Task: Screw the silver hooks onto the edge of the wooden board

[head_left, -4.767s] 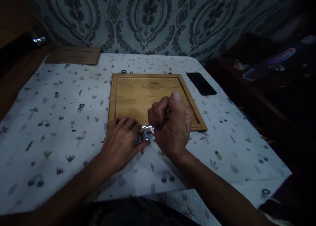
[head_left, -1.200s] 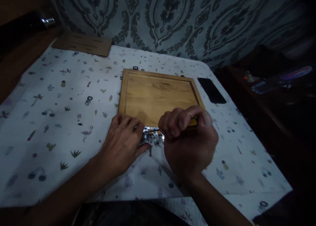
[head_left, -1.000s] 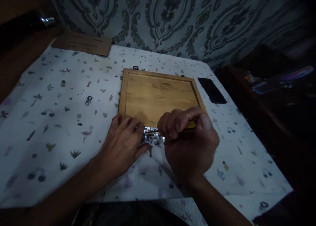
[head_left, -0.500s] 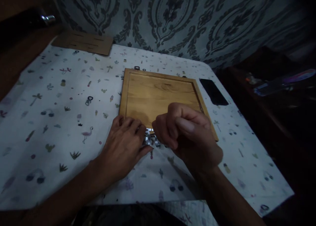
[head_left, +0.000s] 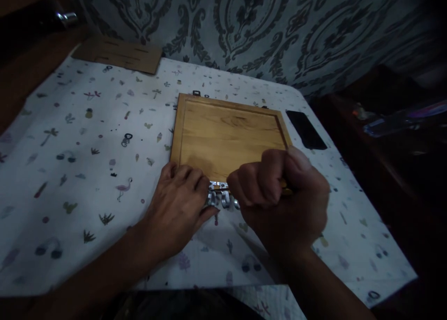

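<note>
A yellowish wooden panel (head_left: 226, 133) with a raised frame lies on the table. My left hand (head_left: 178, 201) is closed over its near left edge, fingers curled on the frame and thumb pointing right. Beside those fingertips, shiny metal hardware (head_left: 225, 199) with curved hooks or loops sits along the near edge. My right hand (head_left: 284, 194) makes a tight fist over the near right part of the panel, thumb uppermost. Whatever this fist may contain is hidden, and it covers part of the metal hardware.
A black phone (head_left: 306, 130) lies right of the panel. Flat brown cardboard (head_left: 118, 54) with slits rests at the far left. Small dark metal fittings (head_left: 196, 93) show at the panel's far edge. Patterned cloth (head_left: 87, 194) covers the table, and a patterned wall or curtain (head_left: 251, 26) stands behind it.
My right fist has turned, its thumb now on top, and has shifted slightly right. More of the metal hardware shows. My left hand stays on the panel's edge.
</note>
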The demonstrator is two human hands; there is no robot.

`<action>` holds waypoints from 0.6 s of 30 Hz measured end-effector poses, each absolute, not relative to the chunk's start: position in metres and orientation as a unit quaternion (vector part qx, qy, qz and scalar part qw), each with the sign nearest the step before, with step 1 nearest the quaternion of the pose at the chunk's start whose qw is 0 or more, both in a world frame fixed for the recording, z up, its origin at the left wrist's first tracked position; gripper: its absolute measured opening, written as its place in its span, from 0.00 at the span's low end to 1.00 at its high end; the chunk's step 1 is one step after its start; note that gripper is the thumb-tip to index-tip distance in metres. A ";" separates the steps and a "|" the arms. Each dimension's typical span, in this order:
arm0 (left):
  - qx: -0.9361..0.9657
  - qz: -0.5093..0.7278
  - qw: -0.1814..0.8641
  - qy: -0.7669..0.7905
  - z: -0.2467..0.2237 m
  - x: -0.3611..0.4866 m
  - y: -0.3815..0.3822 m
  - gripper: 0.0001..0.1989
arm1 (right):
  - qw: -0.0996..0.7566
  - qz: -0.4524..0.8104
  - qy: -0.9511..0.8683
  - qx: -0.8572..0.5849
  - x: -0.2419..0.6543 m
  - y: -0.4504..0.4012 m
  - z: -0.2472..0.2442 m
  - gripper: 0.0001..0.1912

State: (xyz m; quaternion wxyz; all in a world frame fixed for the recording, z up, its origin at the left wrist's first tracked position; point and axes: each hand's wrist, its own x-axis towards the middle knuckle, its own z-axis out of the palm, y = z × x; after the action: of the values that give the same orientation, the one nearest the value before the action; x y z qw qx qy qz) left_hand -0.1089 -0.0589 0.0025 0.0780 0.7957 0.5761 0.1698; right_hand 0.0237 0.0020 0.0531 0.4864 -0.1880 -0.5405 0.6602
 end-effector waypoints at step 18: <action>0.795 0.166 0.065 0.579 0.003 -0.108 -0.058 0.14 | 0.513 0.660 -0.513 -0.194 0.018 -0.002 0.053 0.26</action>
State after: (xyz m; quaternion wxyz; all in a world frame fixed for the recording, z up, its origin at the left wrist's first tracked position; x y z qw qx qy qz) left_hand -0.1084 -0.0576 0.0025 0.0647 0.7952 0.5794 0.1664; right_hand 0.0180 -0.0025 0.0528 0.5130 -0.1936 -0.5131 0.6604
